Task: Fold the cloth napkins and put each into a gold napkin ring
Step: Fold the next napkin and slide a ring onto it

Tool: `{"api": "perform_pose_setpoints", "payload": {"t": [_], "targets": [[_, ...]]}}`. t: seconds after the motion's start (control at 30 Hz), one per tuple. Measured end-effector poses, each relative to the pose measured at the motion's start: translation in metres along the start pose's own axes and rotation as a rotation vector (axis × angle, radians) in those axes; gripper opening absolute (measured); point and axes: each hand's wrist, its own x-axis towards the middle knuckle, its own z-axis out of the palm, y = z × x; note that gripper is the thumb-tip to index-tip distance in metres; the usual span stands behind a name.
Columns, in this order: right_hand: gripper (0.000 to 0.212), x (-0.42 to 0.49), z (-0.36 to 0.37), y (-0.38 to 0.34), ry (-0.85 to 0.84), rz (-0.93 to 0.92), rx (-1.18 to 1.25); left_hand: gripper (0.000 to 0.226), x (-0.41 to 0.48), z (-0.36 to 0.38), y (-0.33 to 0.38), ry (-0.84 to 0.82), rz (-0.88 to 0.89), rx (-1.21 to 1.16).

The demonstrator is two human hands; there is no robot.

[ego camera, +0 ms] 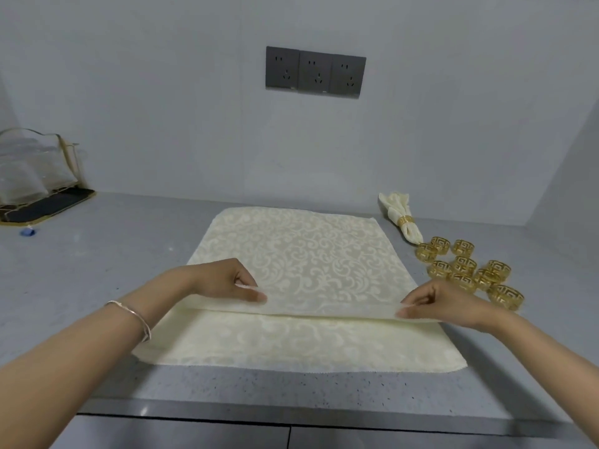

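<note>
A cream damask napkin (304, 254) with a scroll pattern lies flat on the speckled grey counter (97, 254). The left hand (223, 280) and right hand (447, 301) each pinch its lifted near edge. Fretwork gold napkin rings (466, 270) cluster at right.

Upper napkin (308, 254) hides the far part of the lower napkin (291, 341). Fingers of the left hand (227, 280) and right hand (444, 299), pinching its near edge, lie partly under the cloth. Rack (35, 176), at 10 o'clock of the napkins, is cut by the left edge; contents blurred. Blue object (28, 231) at its 6 o'clock: too small to identify.
</note>
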Motion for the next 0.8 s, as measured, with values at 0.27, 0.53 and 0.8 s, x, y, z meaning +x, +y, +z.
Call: {"api": "perform_pose_setpoints", "payload": {"t": [0.27,0.53,0.8], "targets": [[0.020,0.011,0.024,0.016,-0.100,0.058,0.111,0.026,0.009,0.018,0.005,-0.052,0.017,-0.181],[0.016,0.016,0.030,0.019,0.220,0.002,0.135,0.050,0.027,0.043,0.029,-0.006,0.018,-0.030],[0.019,0.015,0.030,0.026,0.053,-0.064,-0.224,0.007,0.028,0.029,0.010,0.058,0.023,0.200]]}}
